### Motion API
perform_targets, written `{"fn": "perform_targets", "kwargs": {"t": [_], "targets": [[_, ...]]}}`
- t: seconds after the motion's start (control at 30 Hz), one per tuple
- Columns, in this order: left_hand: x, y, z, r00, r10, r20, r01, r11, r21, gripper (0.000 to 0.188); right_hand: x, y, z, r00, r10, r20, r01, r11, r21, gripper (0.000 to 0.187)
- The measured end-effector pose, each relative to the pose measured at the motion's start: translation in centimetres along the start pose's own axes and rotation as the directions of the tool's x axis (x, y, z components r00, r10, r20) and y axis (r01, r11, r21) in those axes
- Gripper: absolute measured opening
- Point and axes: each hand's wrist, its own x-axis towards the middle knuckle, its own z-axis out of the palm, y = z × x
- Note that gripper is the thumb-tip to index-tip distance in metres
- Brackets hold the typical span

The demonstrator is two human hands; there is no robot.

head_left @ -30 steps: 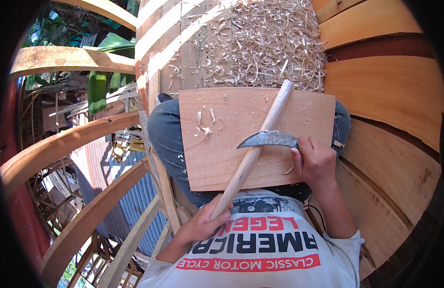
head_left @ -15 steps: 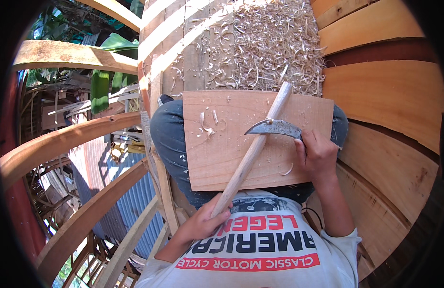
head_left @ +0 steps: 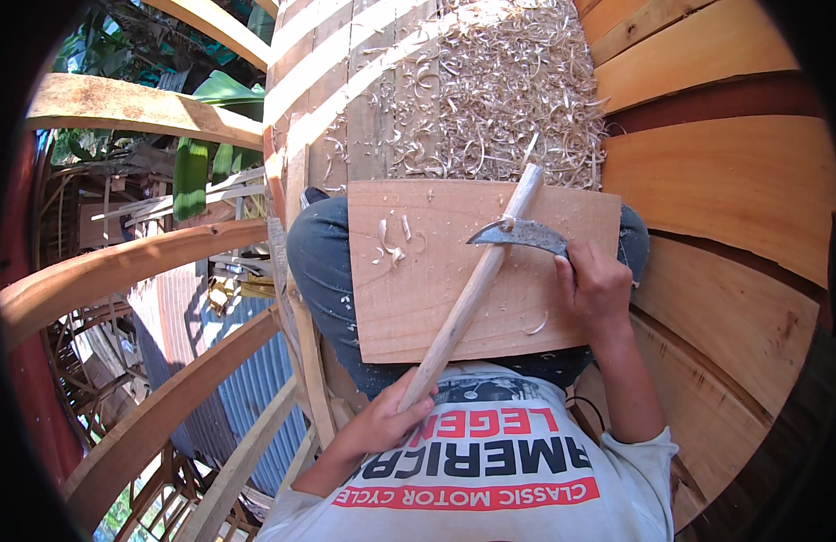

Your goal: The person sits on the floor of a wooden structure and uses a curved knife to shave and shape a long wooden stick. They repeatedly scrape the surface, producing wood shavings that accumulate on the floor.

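A pale wooden stick (head_left: 468, 294) slants over a wide board (head_left: 395, 303) that rests across my lap. My left hand (head_left: 395, 415) is closed round the stick's near end, close to my shirt. In my right hand (head_left: 594, 285) is a curved knife (head_left: 531, 235) with a hooked, dark grey blade; the fingers hide its handle. The blade lies across the upper part of the stick, its tip pointing left, and a small shaving (head_left: 508, 224) sits at the contact. A few curled shavings (head_left: 393, 244) lie on the board's left side.
Beyond the board, curly wood shavings (head_left: 517, 90) thickly cover the plank floor (head_left: 368, 108). Curved slats (head_left: 138, 257) form an open railing on the left, with corrugated metal sheets (head_left: 246, 379) below. Broad wooden planks (head_left: 725, 176) make up the wall at right.
The knife and the stick's upper end appear slightly lower in view, the blade still against the wood. Both hands keep their grips. The view itself has shifted a little.
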Motion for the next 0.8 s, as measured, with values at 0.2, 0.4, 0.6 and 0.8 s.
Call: {"fn": "perform_targets", "kwargs": {"t": [0.2,0.4,0.6,0.8], "targets": [[-0.3,0.5,0.0,0.997,-0.069,0.025,0.069,0.997,0.023,0.033,1.1,1.0,-0.3,0.979,0.197,-0.044,-0.195,0.98,0.045,0.016],[-0.5,-0.3,0.3,0.999,0.04,0.012,-0.041,0.998,0.054,0.029,1.0,3.0,-1.1,0.975,0.212,-0.066,-0.205,0.974,0.091,0.015],[0.0,0.1,0.3,0.998,0.063,0.02,-0.065,0.996,0.069,0.025,-2.3,-2.7,-1.8,0.986,0.03,0.166,-0.065,0.976,0.207,0.013],[-0.1,0.9,0.9,0.999,0.033,-0.008,-0.032,0.997,0.067,0.022,-1.6,-1.3,-1.5,0.991,0.03,0.129,-0.036,0.998,0.045,0.013]]}}
